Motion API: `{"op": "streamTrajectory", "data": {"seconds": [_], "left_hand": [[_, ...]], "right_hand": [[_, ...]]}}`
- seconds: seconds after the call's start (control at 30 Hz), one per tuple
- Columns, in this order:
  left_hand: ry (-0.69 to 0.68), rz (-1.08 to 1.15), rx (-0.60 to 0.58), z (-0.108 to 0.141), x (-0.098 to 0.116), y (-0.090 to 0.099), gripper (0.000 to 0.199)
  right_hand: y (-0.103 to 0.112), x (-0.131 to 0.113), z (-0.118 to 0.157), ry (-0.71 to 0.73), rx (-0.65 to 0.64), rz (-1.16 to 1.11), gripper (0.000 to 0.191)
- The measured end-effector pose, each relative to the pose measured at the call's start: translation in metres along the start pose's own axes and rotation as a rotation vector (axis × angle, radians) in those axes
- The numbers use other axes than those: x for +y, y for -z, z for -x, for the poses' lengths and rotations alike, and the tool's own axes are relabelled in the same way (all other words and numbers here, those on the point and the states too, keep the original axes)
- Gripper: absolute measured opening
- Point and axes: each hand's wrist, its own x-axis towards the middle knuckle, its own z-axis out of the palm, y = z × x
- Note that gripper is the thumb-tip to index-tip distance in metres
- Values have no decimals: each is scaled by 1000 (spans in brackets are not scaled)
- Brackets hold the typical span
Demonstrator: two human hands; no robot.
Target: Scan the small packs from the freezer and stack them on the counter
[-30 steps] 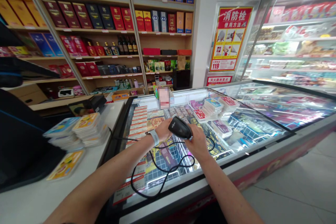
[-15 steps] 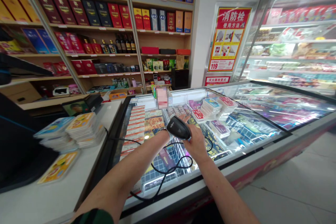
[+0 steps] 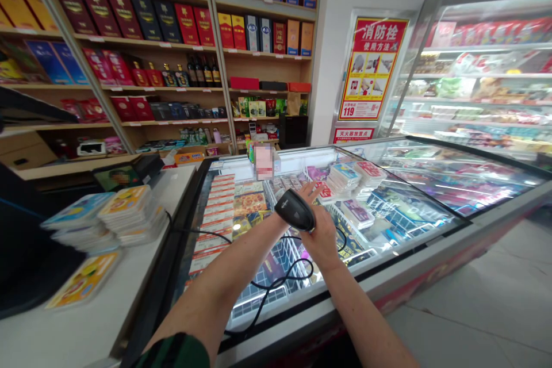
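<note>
Glass-topped chest freezer (image 3: 401, 207) at 1 o'clock, bench (image 3: 86, 322) at 10 o'clock, scanner cable (image 3: 269, 293) looping over the freezer glass, black barcode scanner (image 3: 295, 211) at 12 o'clock, wrapped in the right hand's (image 3: 323, 238) closed fingers, left hand (image 3: 307, 191) just behind it, fingers extended, open, holding nothing visible

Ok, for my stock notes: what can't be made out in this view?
All in the head view:
Left hand: mostly hidden behind the barcode scanner.
Upright item beyond the freezer glass: pixelated over.
Counter screen: pixelated over.
Packs under the glass: labels too small and glare-washed to read.
</note>
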Motion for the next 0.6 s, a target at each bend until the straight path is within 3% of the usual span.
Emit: {"op": "streamTrajectory", "data": {"seconds": [0.13,0.3,0.43,0.6], "left_hand": [[53,46,92,-15,-6,-14,38],[59,83,22,-16,-3,-18,44],[63,74,50,-13,-4,-19,51],[91,44,82,-13,-10,-18,41]], "right_hand": [[-1,1,1,8,30,0,30],[-2,5,1,40,43,3,34],[-3,5,1,37,38,11,35],[-1,3,1,17,31,21,30]]}}
